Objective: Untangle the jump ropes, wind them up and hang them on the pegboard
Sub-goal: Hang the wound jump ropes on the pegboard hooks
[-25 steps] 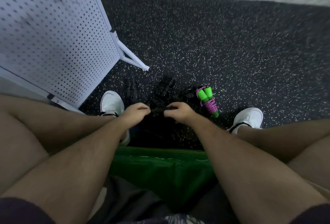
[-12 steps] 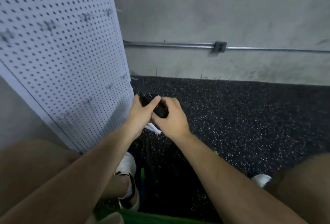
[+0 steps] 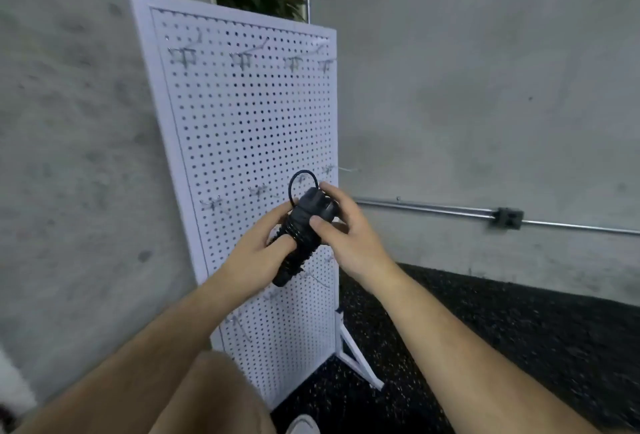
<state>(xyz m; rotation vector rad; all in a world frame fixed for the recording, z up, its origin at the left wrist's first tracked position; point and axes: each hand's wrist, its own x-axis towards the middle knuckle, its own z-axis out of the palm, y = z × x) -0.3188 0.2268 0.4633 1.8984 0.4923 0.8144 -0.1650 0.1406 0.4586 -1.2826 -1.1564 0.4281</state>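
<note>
Pegboard (image 3: 242, 129) hooks (image 3: 242, 59) v. blurry; right hand (image 3: 349, 236) part-hides rope (image 3: 298, 239).

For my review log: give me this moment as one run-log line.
stage: hanging | left hand: grips wound jump rope | right hand: holds its top end | pegboard: visible hooks bare, rope not yet hung
</note>
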